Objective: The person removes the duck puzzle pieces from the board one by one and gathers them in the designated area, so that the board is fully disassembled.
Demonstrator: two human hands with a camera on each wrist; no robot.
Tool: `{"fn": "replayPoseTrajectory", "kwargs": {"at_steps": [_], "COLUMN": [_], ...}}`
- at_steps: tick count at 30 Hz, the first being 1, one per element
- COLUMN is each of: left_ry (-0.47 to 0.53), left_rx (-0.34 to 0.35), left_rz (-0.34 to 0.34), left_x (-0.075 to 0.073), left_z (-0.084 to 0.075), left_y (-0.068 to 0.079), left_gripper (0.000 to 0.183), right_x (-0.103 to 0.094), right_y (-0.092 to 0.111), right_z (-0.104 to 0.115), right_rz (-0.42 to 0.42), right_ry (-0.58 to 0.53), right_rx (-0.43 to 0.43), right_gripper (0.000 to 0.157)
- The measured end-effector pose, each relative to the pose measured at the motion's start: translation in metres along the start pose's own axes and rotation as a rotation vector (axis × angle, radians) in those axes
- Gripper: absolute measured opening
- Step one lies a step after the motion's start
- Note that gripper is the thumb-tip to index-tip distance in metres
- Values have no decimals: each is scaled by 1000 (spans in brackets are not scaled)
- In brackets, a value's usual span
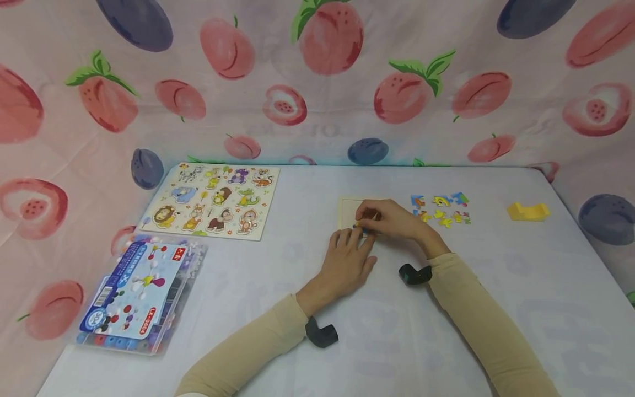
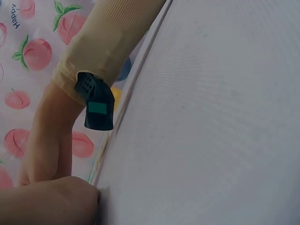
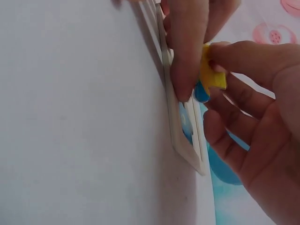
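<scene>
Between thumb and fingers my right hand (image 1: pixel 392 219) pinches a yellow and blue jigsaw piece (image 3: pixel 216 78), held just over a small wooden puzzle tray (image 1: pixel 345 208). Fingers stretched forward, my left hand (image 1: pixel 349 263) rests at the tray's near edge; one of its fingers comes close beside the piece in the right wrist view. A bit of blue puzzle (image 3: pixel 186 123) shows inside the tray, while the hands cover much of the rest. Loose jigsaw pieces (image 1: pixel 440 200) lie to the right of the right hand.
A wooden animal puzzle board (image 1: pixel 270 198) lies at the back left, with a clear plastic box (image 1: pixel 161 331) of molecule-model parts in front of it. At the far right sits a yellow curved block (image 1: pixel 528 213). A fruit-print cloth (image 1: pixel 327 105) hangs behind the table.
</scene>
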State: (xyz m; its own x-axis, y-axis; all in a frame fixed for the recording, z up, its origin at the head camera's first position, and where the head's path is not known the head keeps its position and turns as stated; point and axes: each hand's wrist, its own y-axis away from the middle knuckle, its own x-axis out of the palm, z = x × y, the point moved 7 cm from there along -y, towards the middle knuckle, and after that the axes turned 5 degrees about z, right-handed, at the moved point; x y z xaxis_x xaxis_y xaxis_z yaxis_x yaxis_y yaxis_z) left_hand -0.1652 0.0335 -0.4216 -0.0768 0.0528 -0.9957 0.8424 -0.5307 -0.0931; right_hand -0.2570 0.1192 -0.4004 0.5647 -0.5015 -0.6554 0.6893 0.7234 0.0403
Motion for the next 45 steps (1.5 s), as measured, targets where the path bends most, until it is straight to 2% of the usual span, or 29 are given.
{"fn": "replayPoseTrajectory", "kwargs": {"at_steps": [5, 13, 20, 26, 30, 34, 39, 45], "left_ry": [-7, -8, -4, -14, -4, -5, 3, 0], "left_rx": [-3, -17, -21, -29, -23, -19, -14, -8], "left_rz": [3, 20, 35, 32, 42, 48, 13, -10], "left_x": [1, 3, 4, 4, 4, 4, 3, 2], "left_z": [-1, 1, 1, 3, 2, 1, 0, 0], "left_y": [0, -1, -1, -1, -2, -1, 0, 0], "left_gripper": [49, 52, 52, 52, 52, 52, 51, 50], "right_x": [-7, -18, -32, -42, -47, -53, -60, -65], "right_y": [7, 24, 45, 65, 80, 93, 108, 124], "right_z": [-3, -8, -21, -17, -33, -50, -62, -69], "right_rz": [-56, -100, -138, -181, -212, -218, -228, -184], "right_ry": [5, 27, 62, 78, 95, 104, 86, 124], "right_rx": [9, 43, 92, 152, 190, 218, 268, 284], "right_gripper": [11, 11, 12, 10, 8, 9, 9, 15]}}
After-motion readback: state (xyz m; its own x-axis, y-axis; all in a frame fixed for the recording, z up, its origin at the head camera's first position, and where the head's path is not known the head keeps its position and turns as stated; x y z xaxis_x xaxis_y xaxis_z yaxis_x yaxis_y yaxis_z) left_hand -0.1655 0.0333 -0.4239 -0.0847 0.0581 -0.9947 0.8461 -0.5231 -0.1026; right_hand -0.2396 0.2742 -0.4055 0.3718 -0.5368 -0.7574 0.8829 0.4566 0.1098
